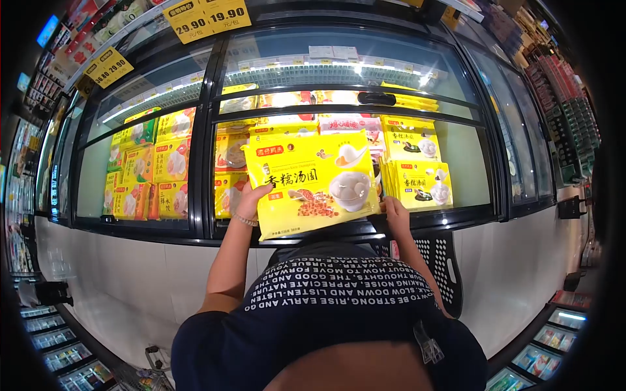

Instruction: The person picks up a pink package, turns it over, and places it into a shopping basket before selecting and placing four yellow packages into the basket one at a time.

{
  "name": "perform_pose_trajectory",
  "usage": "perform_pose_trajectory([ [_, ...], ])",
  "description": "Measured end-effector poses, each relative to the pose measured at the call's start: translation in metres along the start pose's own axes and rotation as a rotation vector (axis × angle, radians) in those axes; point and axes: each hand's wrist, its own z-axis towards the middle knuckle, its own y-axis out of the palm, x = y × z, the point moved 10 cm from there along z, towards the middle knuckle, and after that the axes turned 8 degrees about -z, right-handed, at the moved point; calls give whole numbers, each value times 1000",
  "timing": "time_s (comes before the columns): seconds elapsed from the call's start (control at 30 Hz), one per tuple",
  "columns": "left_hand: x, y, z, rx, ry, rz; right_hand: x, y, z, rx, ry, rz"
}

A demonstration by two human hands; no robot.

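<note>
In the head view, a large yellow bag of frozen glutinous rice balls [297,173] is held up in front of me, slightly tilted. Its front shows a bowl of white balls and red Chinese lettering. My left hand [251,201] grips its left edge, thumb on the front and the other fingers hidden behind. At the right edge, my right hand [395,215] is closed, with its fingertips partly hidden by the bag. Behind the bag is an open-topped section of a freezer [479,173] stocked with more yellow bags [424,186].
Dumpling bags [171,153] fill the freezer section to the left, beyond a black divider [207,130]. Sliding glass lids [280,55] with dark frames cover the back. Price signs [207,16] hang above. A black perforated basket [447,277] is beside my right forearm.
</note>
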Motion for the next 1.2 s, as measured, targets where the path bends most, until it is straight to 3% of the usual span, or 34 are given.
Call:
perform_pose_trajectory([
  [0.07, -7, 9, -19, 0, -31, -58, 9, -3, 8, -18, -36, 283],
  [0.13, -24, 11, -33, -1, -63, -149, 3, -2, 15, -120, -49, 56],
  [0.2, -51, 1, -40, -1, -93, -157, 10, 3, 8, -185, 157, 708],
  [0.23, -58, 4, -45, -5, -72, -140, 31, 21, 15, -318, 296, 921],
  [0.33, -87, 2, -54, 29, -94, -183, 12, 21, 3, -455, 366, 1011],
  [0.47, -97, -1, -57, 96, -38, 76, 1, 20, 4, -550, 162, 830],
  [0.5, -96, 0, -56, 109, -47, 74, 3, 26, -2, -604, 292, 839],
  [0.6, -99, 3, -51, 104, -77, 49, 25, 22, 12, -487, 273, 709],
  [0.9, -111, -6, -46, 60, -146, 42, 14, 23, 15, -571, 148, 572],
  [1.03, -105, 0, -50, 92, -42, 45, 15, 16, 14, -507, 158, 507],
  [1.2, -103, 9, -53, -36, -3, 110, 15, 7, 15, -398, 166, 409],
])
